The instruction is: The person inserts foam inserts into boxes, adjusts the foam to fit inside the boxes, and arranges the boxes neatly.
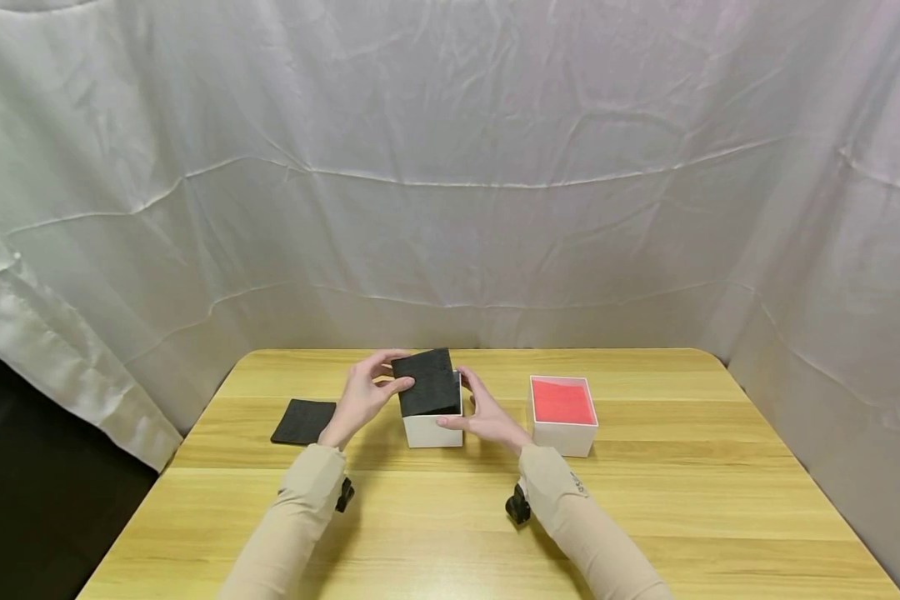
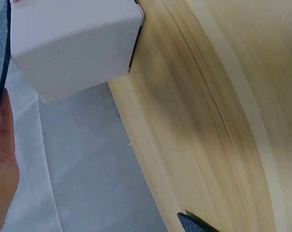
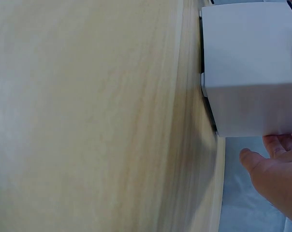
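Note:
A square white box (image 1: pixel 432 432) stands at the middle of the table. Over its open top, tilted, is a thin black felt-like square (image 1: pixel 426 383); my left hand (image 1: pixel 362 396) pinches its left edge, thumb on top. Whether the square's lower edge rests inside the box is hard to tell. My right hand (image 1: pixel 487 414) holds the box at its right side, thumb by the front face and fingers toward the back. The right wrist view shows these fingers (image 3: pixel 277 145) against the box wall. To the left lies another black square (image 1: pixel 303 422), flat on the table.
Right of my right hand stands a second white box (image 1: pixel 565 438), with a red sheet (image 1: pixel 562 402) filling its top. The wooden table (image 1: pixel 435 525) reaches back to a pale hanging cloth (image 1: pixel 495 233). Dark fabric (image 1: pixel 37 492) hangs at the far left.

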A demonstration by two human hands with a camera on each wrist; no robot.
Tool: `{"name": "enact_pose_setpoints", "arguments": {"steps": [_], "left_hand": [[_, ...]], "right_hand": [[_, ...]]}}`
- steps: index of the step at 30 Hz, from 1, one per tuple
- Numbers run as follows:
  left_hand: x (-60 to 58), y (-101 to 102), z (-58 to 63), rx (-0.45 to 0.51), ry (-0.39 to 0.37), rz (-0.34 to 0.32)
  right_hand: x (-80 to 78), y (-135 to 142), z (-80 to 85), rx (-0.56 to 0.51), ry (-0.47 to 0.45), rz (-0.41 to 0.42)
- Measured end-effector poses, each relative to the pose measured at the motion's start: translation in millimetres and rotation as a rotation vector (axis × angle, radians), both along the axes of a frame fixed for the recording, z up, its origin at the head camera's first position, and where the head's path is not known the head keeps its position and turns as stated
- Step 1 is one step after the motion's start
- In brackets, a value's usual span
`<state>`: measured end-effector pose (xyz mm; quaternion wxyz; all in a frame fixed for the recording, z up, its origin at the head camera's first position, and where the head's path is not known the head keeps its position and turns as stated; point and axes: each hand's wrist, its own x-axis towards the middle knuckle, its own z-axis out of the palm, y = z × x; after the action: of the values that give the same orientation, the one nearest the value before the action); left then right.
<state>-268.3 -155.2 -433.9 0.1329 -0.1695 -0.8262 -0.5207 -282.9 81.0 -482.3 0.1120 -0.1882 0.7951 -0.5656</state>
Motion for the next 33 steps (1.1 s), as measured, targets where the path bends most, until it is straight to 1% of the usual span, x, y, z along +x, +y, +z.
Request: {"name": "enact_pose_setpoints", "arguments": {"steps": [5, 8, 12, 19, 23, 28, 33], "left_hand": [[-3.4, 4.5, -1.4, 0.012, 0.005, -0.012], [-5.3, 6.2, -1.9, 0.012, 0.009, -0.022], [-6.8, 7.8, -0.8, -0.024, 0.001, -0.033], [-9.6, 9.9, 3.0, -0.123, 0.014, -0.044], [-11.7, 11.3, 5.6, -0.184, -0.020, -0.043], [-15.9, 13.8, 6.9, -0.278, -0.071, -0.052], [-18.7, 17.3, 7.5, -0.360, -0.065, -0.082]], "right_hand": [[-1.8, 0.1, -0.8, -0.020, 0.019, 0.017], [-1.7, 0.3, -0.7, -0.025, 0.015, 0.021], [-1.7, -0.1, -1.3, -0.026, 0.013, 0.018], [-1.7, -1.1, 0.0, -0.030, 0.021, 0.017], [-1.5, -1.3, 0.0, -0.031, 0.023, 0.015], [-0.2, -0.7, 0.4, -0.025, 0.001, 0.005], [0.1, -0.4, 0.4, -0.013, -0.014, -0.003]]}}
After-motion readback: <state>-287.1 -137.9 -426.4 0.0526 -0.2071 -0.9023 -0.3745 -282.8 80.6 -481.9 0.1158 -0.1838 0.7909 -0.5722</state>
